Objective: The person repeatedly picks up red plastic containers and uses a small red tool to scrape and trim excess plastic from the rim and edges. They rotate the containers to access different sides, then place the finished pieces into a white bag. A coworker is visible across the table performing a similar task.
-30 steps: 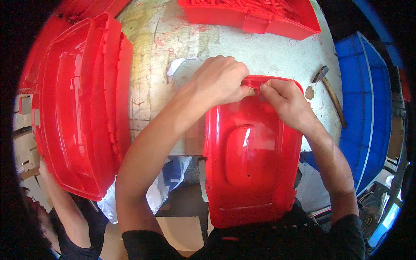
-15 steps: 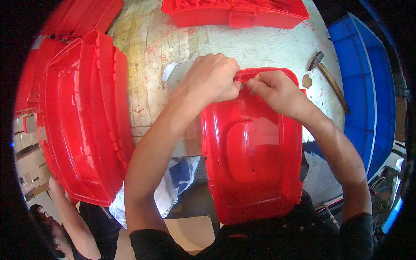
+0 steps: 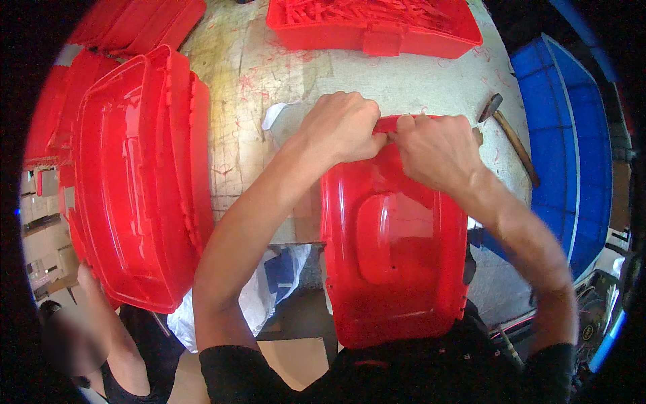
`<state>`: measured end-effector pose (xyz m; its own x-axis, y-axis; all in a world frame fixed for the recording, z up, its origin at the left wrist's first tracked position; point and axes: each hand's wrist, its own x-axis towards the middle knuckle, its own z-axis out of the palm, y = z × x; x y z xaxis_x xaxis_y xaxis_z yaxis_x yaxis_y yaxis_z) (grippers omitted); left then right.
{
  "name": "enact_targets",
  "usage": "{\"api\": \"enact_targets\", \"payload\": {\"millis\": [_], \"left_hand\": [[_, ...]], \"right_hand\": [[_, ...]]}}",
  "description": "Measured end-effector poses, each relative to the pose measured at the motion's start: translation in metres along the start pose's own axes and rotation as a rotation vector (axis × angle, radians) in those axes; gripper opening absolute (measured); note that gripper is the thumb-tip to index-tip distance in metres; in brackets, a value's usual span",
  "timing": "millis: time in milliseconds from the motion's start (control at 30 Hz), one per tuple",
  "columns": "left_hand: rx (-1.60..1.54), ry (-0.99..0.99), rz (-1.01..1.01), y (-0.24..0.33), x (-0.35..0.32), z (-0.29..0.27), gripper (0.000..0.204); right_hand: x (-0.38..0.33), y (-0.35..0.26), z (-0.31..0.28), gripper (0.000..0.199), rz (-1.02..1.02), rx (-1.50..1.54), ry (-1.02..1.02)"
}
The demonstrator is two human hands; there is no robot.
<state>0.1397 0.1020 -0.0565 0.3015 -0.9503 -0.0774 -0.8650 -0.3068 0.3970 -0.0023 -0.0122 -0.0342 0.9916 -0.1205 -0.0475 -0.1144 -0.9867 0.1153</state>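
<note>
A glossy red plastic shell [image 3: 387,262], shallow with a raised rim and a rounded bump in its middle, lies lengthwise in front of me. Its near end reaches past the table edge to my body. At its far rim, my left hand [image 3: 348,128] is closed on the left part with the thumb inward. Right beside it, my right hand [image 3: 437,148] grips the same rim with its fingers curled over. The fingertips of both hands almost meet, and whatever small part may be between them is hidden.
Nested red shells [image 3: 128,182] stand at left, near a co-worker's arm [image 3: 111,323]. A red box [image 3: 380,42] of small red strips sits at the far side. To the right lie a hammer [image 3: 515,138] and a blue crate [image 3: 558,148]. A white scrap [image 3: 274,114] rests on the table.
My right hand has gone from a fingertip pinch near the rim to curled fingers over it. My left hand keeps its hold. The view has shifted slightly.
</note>
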Motion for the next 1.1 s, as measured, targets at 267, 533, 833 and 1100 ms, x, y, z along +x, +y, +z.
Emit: {"api": "enact_targets", "payload": {"millis": [267, 533, 833, 1100], "left_hand": [[0.058, -0.018, -0.04, 0.003, 0.001, -0.003, 0.024], [0.04, -0.022, 0.0, -0.006, 0.003, 0.001, 0.02], [0.003, -0.036, -0.084, 0.0, 0.002, -0.007, 0.028], [-0.024, -0.02, -0.058, -0.006, -0.001, -0.003, 0.028]], "right_hand": [[-0.008, -0.015, 0.019, 0.017, 0.133, 0.106, 0.207], [0.018, -0.018, -0.023, 0.011, -0.431, -0.344, -0.024], [0.005, -0.018, 0.011, 0.019, 0.181, 0.147, 0.201], [0.007, -0.006, 0.013, 0.014, 0.032, -0.107, 0.108]]}}
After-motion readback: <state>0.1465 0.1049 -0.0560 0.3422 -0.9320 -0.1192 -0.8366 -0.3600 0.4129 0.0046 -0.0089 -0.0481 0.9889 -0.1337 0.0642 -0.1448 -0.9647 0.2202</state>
